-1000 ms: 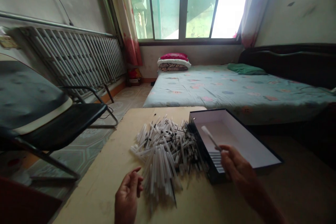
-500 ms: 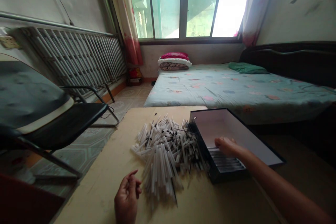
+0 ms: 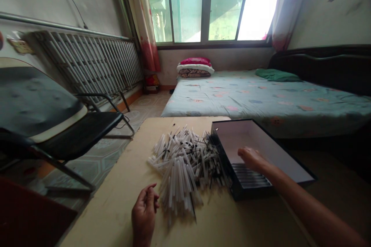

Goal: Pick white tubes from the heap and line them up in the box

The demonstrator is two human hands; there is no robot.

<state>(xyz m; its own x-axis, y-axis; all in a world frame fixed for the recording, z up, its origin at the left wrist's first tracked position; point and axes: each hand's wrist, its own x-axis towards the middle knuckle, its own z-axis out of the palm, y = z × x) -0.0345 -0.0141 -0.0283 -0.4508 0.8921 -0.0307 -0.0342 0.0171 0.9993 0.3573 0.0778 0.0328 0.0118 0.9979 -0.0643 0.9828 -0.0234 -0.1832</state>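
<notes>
A heap of slim translucent white plastic tubes point(image 3: 178, 179), mixed with thin black sticks and small black bits, lies on the pale table point(image 3: 121, 185). Just left of the heap's near end is my left hand point(image 3: 145, 210), its fingers curled and thumb pressed against them; whatever is inside is hidden. To the right stands a shallow dark box point(image 3: 285, 158) with a white inside. A row of slim grey-and-white sticks point(image 3: 251, 177) lies side by side at its near end. Over that row my right hand point(image 3: 253, 158) hovers low, fingers closed together, their contents hidden from me.
Past the table is a bed point(image 3: 232, 96) with a floral sheet, folded bedding point(image 3: 195, 67) and a green pillow point(image 3: 276, 74). A black chair point(image 3: 78, 131) stands on the left, before a metal slatted frame point(image 3: 95, 60) leaning on the wall.
The view has shifted slightly. My right hand has risen a little off the row of sticks in the box, uncovering more of it. My left hand stays curled beside the heap.
</notes>
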